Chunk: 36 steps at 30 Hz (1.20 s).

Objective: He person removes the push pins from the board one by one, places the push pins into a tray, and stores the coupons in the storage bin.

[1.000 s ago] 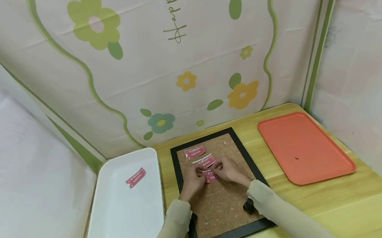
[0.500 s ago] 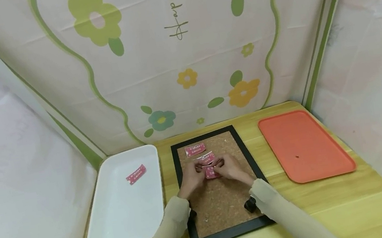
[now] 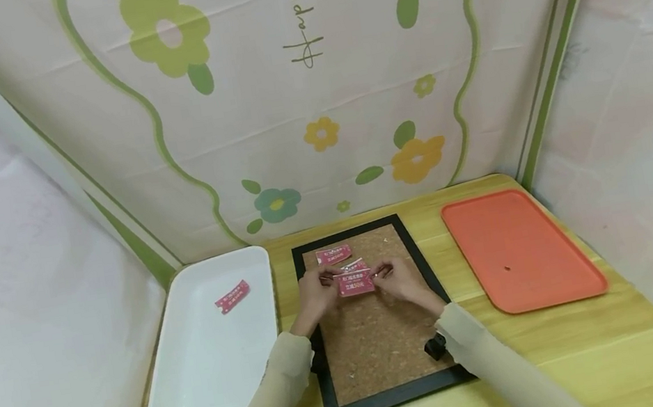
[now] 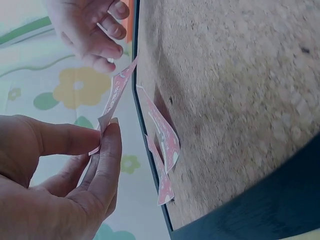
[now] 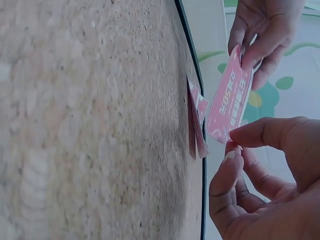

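Note:
My left hand (image 3: pixel 316 291) pinches the left end of a pink paper coupon (image 3: pixel 355 283) between thumb and fingers. The coupon is raised off the cork board (image 3: pixel 380 350), clearest in the right wrist view. At its other end, my right hand (image 3: pixel 400 282) has thumb and index finger together, with a tiny pale thing (image 4: pixel 110 60) between them, too small to identify. Whether these fingers also touch the coupon, I cannot tell. Two more pink coupons lie on the board beyond the hands: an upper coupon (image 3: pixel 333 254) and a partly covered coupon (image 3: pixel 356 265).
A white tray (image 3: pixel 214 382) on the left bears another pink coupon (image 3: pixel 233 297). An orange tray (image 3: pixel 524 251) lies on the right with a small dark spot. The black frame (image 3: pixel 393 397) edges the board on the wooden table (image 3: pixel 626 341). Patterned cloth (image 3: pixel 260 101) encloses the table.
The held coupon has turned flatter to the head view, so its printing shows. My hands have spread apart, the left going left and the right going slightly right.

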### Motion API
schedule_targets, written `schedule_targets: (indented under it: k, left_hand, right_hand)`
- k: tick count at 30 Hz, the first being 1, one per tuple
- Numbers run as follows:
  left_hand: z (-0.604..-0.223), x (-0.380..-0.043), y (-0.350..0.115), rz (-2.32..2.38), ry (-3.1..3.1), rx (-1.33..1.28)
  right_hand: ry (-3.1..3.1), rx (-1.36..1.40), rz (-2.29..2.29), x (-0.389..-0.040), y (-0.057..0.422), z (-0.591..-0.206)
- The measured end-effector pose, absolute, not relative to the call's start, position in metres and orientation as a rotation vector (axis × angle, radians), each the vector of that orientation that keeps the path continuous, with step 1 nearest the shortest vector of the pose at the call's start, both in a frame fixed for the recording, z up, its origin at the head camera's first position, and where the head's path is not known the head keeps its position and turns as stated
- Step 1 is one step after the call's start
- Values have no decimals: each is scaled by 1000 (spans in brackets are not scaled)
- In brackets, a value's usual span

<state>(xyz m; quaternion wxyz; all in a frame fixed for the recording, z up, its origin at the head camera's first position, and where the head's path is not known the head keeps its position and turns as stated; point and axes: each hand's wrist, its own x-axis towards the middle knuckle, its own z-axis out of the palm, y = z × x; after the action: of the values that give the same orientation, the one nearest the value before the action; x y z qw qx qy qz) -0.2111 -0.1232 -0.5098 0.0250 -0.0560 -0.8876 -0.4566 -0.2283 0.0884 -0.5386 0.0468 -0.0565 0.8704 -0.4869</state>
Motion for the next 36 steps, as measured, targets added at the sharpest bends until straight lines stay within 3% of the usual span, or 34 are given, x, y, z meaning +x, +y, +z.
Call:
schedule_targets:
  k: [10,36]
  left_hand:
    - [-505,-214,-130,-1486,-2719,-54]
    - [-475,-213,-181,-1338,-2701,-26]
  right_hand:
    - [2714,-166,-1443,-232,99,-533]
    - [2857,-157,-1361,-243,146,-528]
